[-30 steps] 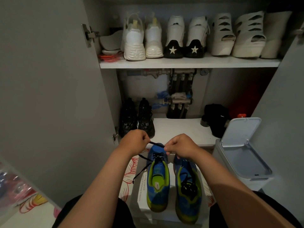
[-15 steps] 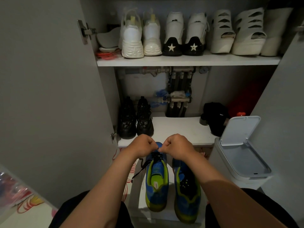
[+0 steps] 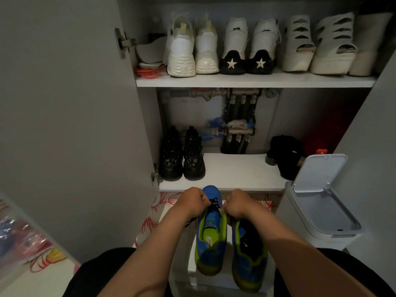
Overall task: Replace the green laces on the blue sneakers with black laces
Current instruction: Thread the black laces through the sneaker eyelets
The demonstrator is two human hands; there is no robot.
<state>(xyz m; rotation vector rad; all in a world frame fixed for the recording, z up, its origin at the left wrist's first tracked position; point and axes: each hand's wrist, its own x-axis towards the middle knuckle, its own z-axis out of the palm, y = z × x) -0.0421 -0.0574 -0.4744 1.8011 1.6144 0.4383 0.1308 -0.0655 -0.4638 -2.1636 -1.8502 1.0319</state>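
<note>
I have both sneakers side by side on what looks like a white box (image 3: pixel 191 261) just near of the lower cupboard shelf (image 3: pixel 235 170), toes pointing to the far side. The left sneaker (image 3: pixel 211 243) is the one being worked, and the right sneaker (image 3: pixel 250 264) lies touching it or nearly so. It shows dark lacing over its tongue, though the light is too dim to be sure. My left hand (image 3: pixel 192 201) and right hand (image 3: pixel 236 202) sit either side of the left sneaker's eyelet rows. Both have their fingers curled in tight, apparently pinching the two runs of the black lace (image 3: pixel 215 203), though the fingertips themselves are hidden under the knuckles. I see no green lace anywhere on this shoe. I judge the lace to be light, limp and a little slick, so it will slide through a loose pinch. It is best held close to the eyelets, or at the stiff tips when threading, and drawn evenly from both sides. The sneaker is light, with a soft mesh upper that gives and a firmer sole. A hard tug could lift it or skid it on the box, so I would steady it at the heel or the sides of the upper. An open-lidded bin (image 3: pixel 321 211) stands near on the right, and black boots (image 3: pixel 182 159) stand on the shelf at far left.
</note>
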